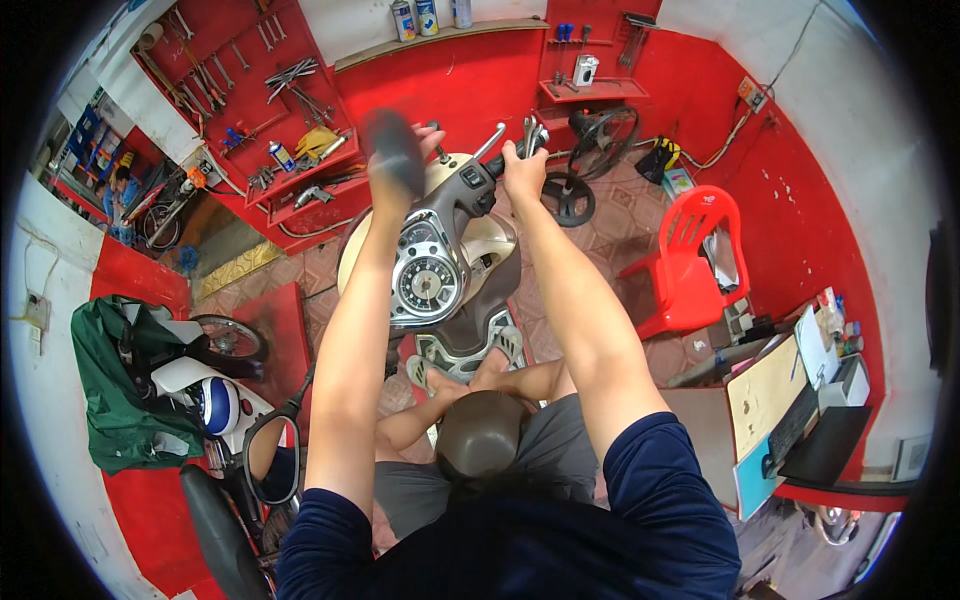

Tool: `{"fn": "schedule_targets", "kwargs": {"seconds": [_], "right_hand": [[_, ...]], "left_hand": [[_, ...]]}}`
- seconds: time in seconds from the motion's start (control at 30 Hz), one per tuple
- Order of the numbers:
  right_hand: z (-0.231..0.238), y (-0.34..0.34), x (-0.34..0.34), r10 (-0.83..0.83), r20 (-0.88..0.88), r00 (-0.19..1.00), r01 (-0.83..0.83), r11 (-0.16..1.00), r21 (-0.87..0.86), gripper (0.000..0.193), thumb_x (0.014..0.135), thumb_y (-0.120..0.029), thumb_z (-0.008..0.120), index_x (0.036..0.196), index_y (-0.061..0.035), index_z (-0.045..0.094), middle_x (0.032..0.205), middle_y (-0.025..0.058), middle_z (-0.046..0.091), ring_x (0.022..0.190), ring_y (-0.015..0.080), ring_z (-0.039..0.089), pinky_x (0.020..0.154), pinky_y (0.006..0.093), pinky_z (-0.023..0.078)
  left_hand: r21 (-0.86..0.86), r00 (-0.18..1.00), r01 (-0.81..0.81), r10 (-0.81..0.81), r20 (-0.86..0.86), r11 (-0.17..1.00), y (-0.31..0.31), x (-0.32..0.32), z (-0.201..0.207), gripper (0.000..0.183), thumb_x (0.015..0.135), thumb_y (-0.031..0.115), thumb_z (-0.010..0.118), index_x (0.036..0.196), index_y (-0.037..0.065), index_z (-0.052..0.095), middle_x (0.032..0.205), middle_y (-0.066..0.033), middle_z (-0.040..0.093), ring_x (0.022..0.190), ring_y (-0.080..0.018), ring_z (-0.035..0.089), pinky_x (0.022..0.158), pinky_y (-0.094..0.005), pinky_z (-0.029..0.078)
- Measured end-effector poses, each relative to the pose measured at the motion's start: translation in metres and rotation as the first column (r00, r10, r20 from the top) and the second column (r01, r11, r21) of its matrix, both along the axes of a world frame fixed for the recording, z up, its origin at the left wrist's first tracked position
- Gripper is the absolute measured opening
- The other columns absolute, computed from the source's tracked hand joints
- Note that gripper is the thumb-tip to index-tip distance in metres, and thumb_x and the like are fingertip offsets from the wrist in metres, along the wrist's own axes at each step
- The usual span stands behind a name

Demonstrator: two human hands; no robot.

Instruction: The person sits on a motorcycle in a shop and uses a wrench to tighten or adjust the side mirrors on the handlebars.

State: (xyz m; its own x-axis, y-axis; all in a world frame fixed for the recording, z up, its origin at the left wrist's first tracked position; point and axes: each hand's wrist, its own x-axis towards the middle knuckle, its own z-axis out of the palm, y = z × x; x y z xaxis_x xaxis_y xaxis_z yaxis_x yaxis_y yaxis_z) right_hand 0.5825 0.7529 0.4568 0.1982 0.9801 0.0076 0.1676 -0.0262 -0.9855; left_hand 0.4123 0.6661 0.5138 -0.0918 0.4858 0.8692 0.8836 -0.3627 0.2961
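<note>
My left hand reaches over the front of a cream and grey scooter. It is at a dark rounded rear-view mirror, smeared by motion; part of the hand is hidden behind it and some fingers show at its right. My right hand is closed at the end of the right handlebar, round silver metal pieces that look like a wrench. Beside it are the black handlebar grip and the silver brake lever. Below my arms lies the round speedometer.
A red plastic chair stands at the right, near a desk holding a clipboard and keyboard. Another mirror sticks out at lower left, by a green-covered motorbike. Wrenches hang on a red tool board. A fan stands behind.
</note>
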Motion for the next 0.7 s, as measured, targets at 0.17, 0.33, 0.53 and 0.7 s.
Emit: {"fn": "schedule_targets", "kwargs": {"seconds": [0.17,0.33,0.53,0.7], "right_hand": [[-0.001,0.001,0.007,-0.031,0.009,0.999,0.031,1.000,0.002,0.062,0.081,-0.040,0.068,0.117,0.0030,0.042,0.106,0.0301,0.062,0.102,0.0445,0.060,0.090,0.0460,0.045],[0.007,-0.006,-0.004,-0.030,0.016,0.999,0.030,1.000,-0.006,0.060,0.081,-0.039,0.068,0.117,0.0019,0.042,0.106,0.0295,0.063,0.101,0.0447,0.060,0.089,0.0463,0.045],[0.001,0.000,0.010,-0.036,0.025,0.999,0.036,0.999,-0.002,0.060,0.082,-0.038,0.067,0.118,0.0027,0.041,0.107,0.0311,0.062,0.102,0.0454,0.060,0.090,0.0467,0.045],[0.002,-0.002,0.002,-0.011,0.025,1.000,0.010,1.000,0.022,0.063,0.082,-0.039,0.067,0.118,0.0043,0.041,0.106,0.0330,0.061,0.102,0.0460,0.060,0.089,0.0464,0.045]], "left_hand": [[-0.034,0.217,0.275,-0.027,0.976,0.961,-0.008,0.017,0.013,0.028,0.083,0.014,0.076,0.098,-0.008,0.068,0.091,-0.0113,0.070,0.087,-0.0133,0.067,0.081,-0.0252,0.052],[-0.161,0.359,0.305,0.043,0.932,0.939,0.025,0.005,0.026,0.032,0.084,0.023,0.074,0.099,-0.005,0.070,0.087,-0.0062,0.071,0.084,-0.0121,0.067,0.074,-0.0249,0.051],[-0.478,0.910,0.128,0.089,0.406,0.869,0.014,0.043,0.049,0.037,0.076,0.029,0.078,0.098,0.000,0.072,0.090,-0.0133,0.072,0.081,-0.0250,0.067,0.078,-0.0326,0.051],[-0.085,0.990,-0.043,0.054,0.132,0.995,-0.009,0.010,0.006,0.022,0.074,0.014,0.076,0.095,0.008,0.074,0.102,-0.0113,0.068,0.098,-0.0273,0.063,0.090,-0.0377,0.046]]}}
